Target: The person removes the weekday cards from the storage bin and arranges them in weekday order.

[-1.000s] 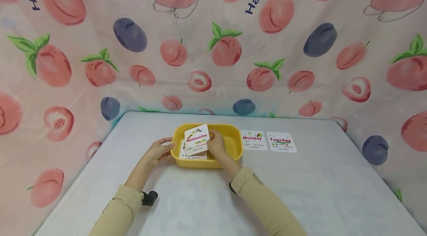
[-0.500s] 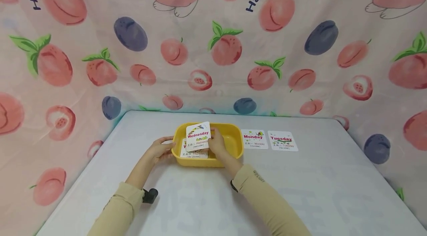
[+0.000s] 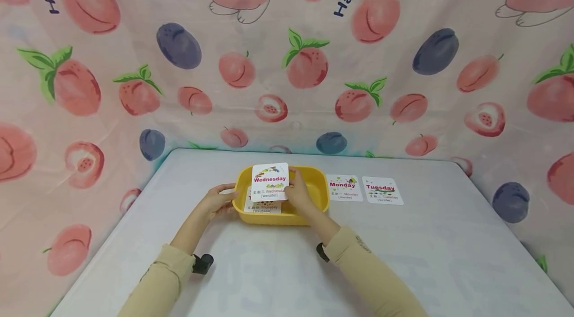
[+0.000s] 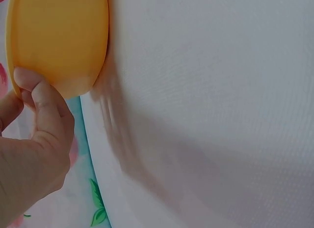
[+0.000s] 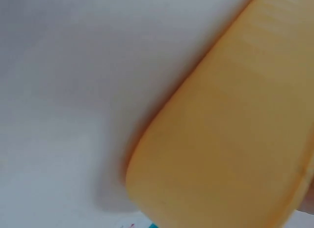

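Note:
In the head view a yellow plastic basket (image 3: pixel 318 192) stands on the table. My left hand (image 3: pixel 218 201) pinches its left rim between thumb and fingers, as the left wrist view shows with the hand (image 4: pixel 46 122) at the basket wall (image 4: pixel 59 36). Above the basket my right hand (image 3: pixel 299 193) pinches the right edge of a white Wednesday card (image 3: pixel 270 182), printed side up. Beneath it a Thursday card (image 3: pixel 263 207) lies in the basket, partly covered. The right wrist view is mostly filled by the basket's outer wall (image 5: pixel 221 125).
Right of the basket, a Monday card (image 3: pixel 345 188) and a Tuesday card (image 3: pixel 383 191) lie side by side on the white table (image 3: pixel 426 257). Behind the table hangs a fruit-printed cloth (image 3: pixel 296 122).
The Wednesday card has risen a little and turned from tilted to nearly straight in my right hand. My left hand keeps its hold on the basket rim.

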The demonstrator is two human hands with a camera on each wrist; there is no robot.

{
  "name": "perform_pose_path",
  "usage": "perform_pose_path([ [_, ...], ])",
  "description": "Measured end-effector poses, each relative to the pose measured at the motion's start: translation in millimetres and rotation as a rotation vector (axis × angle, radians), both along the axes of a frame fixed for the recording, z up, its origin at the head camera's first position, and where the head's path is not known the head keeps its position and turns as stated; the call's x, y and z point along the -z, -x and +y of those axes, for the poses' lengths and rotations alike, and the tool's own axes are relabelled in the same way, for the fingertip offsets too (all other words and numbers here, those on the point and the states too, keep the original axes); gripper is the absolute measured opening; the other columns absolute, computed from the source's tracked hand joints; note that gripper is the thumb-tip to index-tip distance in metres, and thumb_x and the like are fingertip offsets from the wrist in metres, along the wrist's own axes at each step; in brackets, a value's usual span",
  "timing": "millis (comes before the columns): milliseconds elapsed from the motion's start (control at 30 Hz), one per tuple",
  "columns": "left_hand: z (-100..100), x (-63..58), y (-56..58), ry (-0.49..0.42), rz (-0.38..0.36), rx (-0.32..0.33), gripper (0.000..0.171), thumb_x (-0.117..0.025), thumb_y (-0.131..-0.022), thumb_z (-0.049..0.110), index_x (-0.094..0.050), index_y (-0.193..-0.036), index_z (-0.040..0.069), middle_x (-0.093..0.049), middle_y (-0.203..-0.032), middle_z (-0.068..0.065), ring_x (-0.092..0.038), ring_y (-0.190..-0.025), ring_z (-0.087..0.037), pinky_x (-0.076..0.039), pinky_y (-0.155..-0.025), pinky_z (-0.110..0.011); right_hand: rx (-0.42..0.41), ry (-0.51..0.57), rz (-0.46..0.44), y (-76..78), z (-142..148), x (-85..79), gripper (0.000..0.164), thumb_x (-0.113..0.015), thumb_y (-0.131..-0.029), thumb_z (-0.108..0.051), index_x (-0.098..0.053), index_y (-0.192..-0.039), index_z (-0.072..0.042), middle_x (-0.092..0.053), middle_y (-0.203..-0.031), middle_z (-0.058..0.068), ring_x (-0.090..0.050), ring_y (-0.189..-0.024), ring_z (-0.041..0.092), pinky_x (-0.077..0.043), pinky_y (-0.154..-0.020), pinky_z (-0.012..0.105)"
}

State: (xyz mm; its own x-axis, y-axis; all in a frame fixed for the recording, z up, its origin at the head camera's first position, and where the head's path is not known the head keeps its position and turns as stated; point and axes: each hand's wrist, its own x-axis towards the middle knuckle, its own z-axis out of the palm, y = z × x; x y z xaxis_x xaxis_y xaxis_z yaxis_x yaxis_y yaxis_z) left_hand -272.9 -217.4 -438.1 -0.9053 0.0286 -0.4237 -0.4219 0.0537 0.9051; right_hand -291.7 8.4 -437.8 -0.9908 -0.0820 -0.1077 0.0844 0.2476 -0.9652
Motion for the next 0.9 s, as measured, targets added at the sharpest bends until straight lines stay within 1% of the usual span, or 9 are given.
perform_pose_path([
  [100,1,0.3,0.6,-0.002,-0.001,0.002,0.051,-0.054,-0.095,0.01,-0.035,-0.142,0.003,-0.055,-0.097,-0.008,-0.054,-0.069,-0.009,-0.052,-0.06,-0.017,-0.007,0.008,0.011,-6.3,6,-6.4,0.065,-0.043,-0.087,0.01,-0.026,-0.145,-0.013,-0.057,-0.119,0.023,-0.057,-0.083,0.021,-0.05,-0.067,0.024],
  [233,0,1.0,1.2,0.001,-0.005,0.002,0.052,-0.054,-0.096,0.011,-0.034,-0.142,0.003,-0.055,-0.098,-0.009,-0.055,-0.069,-0.009,-0.051,-0.059,-0.017,-0.004,0.014,0.011,-13.8,13,-12.9,0.07,-0.046,-0.086,0.009,-0.024,-0.147,-0.017,-0.056,-0.118,0.022,-0.057,-0.084,0.021,-0.051,-0.068,0.025],
  [267,0,1.1,1.5,0.001,-0.006,0.0,0.051,-0.054,-0.096,0.011,-0.034,-0.142,0.003,-0.056,-0.098,-0.009,-0.055,-0.069,-0.009,-0.051,-0.059,-0.017,-0.004,0.019,0.01,-14.8,15,-13.5,0.071,-0.046,-0.086,0.009,-0.023,-0.147,-0.018,-0.056,-0.119,0.022,-0.057,-0.084,0.021,-0.051,-0.068,0.024],
  [400,0,2.2,2.5,-0.008,-0.005,0.0,0.051,-0.054,-0.096,0.011,-0.034,-0.142,0.004,-0.056,-0.096,-0.008,-0.054,-0.067,-0.008,-0.05,-0.057,-0.017,-0.012,0.034,0.018,-18.5,23,-14.1,0.073,-0.046,-0.086,0.01,-0.023,-0.148,-0.02,-0.057,-0.117,0.023,-0.057,-0.076,0.019,-0.053,-0.068,0.027],
  [467,0,2.4,2.3,-0.013,-0.005,0.0,0.051,-0.054,-0.096,0.011,-0.034,-0.142,0.004,-0.056,-0.095,-0.007,-0.054,-0.067,-0.008,-0.05,-0.058,-0.017,-0.012,0.036,0.013,-20.6,27,-14.8,0.073,-0.046,-0.086,0.011,-0.022,-0.148,-0.02,-0.056,-0.119,0.024,-0.058,-0.075,0.019,-0.054,-0.07,0.029],
  [500,1,2.4,2.0,-0.015,-0.004,0.003,0.051,-0.054,-0.096,0.011,-0.034,-0.142,0.003,-0.056,-0.096,-0.007,-0.054,-0.067,-0.008,-0.05,-0.058,-0.017,-0.008,0.033,0.008,-21.8,30,-15.3,0.073,-0.046,-0.087,0.011,-0.022,-0.148,-0.02,-0.055,-0.122,0.024,-0.058,-0.077,0.019,-0.054,-0.071,0.029],
  [633,1,0.8,0.1,-0.017,-0.007,0.001,0.052,-0.053,-0.096,0.01,-0.033,-0.143,0.003,-0.055,-0.097,-0.007,-0.054,-0.068,-0.008,-0.05,-0.058,-0.017,0.003,0.017,-0.008,-27.9,40,-18.5,0.074,-0.047,-0.087,0.01,-0.021,-0.149,-0.021,-0.051,-0.129,0.025,-0.059,-0.084,0.021,-0.052,-0.07,0.026],
  [767,1,-1.0,-0.3,-0.003,-0.007,0.004,0.051,-0.053,-0.096,0.01,-0.034,-0.143,0.004,-0.055,-0.096,-0.007,-0.053,-0.066,-0.008,-0.05,-0.058,-0.018,0.001,0.02,0.013,-35.0,51,-20.6,0.074,-0.048,-0.087,0.01,-0.021,-0.149,-0.02,-0.051,-0.13,0.025,-0.061,-0.089,0.023,-0.051,-0.068,0.025],
  [900,2,-1.0,0.0,0.007,-0.011,0.003,0.05,-0.053,-0.096,0.01,-0.035,-0.142,0.004,-0.055,-0.096,-0.008,-0.052,-0.065,-0.007,-0.049,-0.058,-0.018,0.004,-0.008,0.018,-42.3,60,-21.3,0.073,-0.049,-0.088,0.009,-0.022,-0.149,-0.02,-0.049,-0.133,0.025,-0.061,-0.101,0.028,-0.053,-0.074,0.025],
])
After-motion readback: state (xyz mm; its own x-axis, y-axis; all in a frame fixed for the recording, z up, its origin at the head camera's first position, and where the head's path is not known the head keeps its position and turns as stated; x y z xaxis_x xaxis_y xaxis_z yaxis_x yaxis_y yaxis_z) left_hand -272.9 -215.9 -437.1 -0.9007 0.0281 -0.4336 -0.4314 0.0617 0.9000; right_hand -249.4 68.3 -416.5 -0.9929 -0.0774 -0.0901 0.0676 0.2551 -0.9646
